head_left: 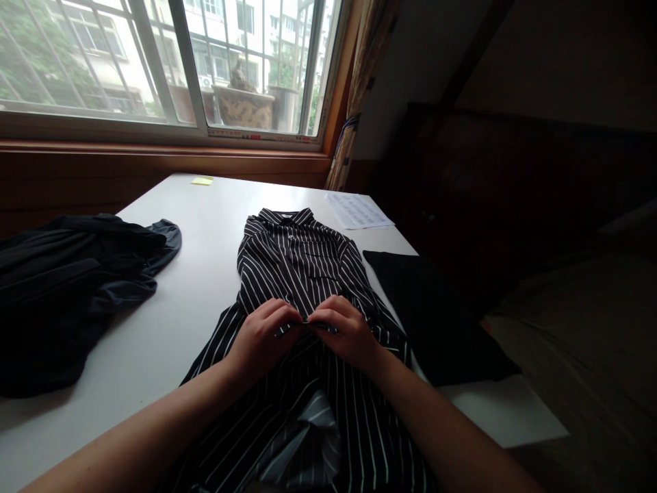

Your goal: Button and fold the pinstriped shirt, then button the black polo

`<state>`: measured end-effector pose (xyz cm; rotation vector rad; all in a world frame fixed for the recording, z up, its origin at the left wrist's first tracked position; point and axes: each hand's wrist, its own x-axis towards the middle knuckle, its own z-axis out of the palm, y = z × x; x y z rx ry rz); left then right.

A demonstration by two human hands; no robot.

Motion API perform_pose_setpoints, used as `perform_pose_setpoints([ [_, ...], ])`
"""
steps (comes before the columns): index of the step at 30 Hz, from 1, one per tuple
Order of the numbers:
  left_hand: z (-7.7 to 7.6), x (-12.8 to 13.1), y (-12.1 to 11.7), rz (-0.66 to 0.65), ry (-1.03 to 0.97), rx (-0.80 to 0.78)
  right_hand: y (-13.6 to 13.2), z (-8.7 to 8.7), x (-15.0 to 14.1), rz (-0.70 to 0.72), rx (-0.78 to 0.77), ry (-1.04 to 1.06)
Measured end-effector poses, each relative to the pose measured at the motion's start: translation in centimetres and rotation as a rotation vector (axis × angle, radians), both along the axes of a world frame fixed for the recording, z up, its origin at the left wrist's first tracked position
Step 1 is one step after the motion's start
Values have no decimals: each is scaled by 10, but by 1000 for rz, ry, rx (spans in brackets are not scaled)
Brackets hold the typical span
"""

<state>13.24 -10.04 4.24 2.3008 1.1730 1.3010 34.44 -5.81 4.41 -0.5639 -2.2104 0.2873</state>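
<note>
A black shirt with white stripes (313, 263) lies front up on the table, its collar toward the window. Both hands meet at the middle of its front. My left hand (267, 335) pinches the front edge of the cloth, fingers curled over it. Close beside it, my right hand (349, 332) grips the same edge, also closed. The fingertips nearly touch, and any button between them is hidden. Below the hands the lower part of the shirt hangs loosely toward me, with a fold showing its greyer inner side.
The white table (205, 246) also bears a heap of dark clothing (66, 287) at left and a folded black garment (436, 322) at right. Near the far edge lie a yellow sticky note (202, 181) and printed sheets (359, 211). A barred window (246, 68) stands behind.
</note>
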Motion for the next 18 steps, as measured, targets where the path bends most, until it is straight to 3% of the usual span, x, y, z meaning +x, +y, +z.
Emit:
perform_pose_setpoints([
  [18,0,-1,-2,20,11,61,-2,3,-1,15,40,23],
])
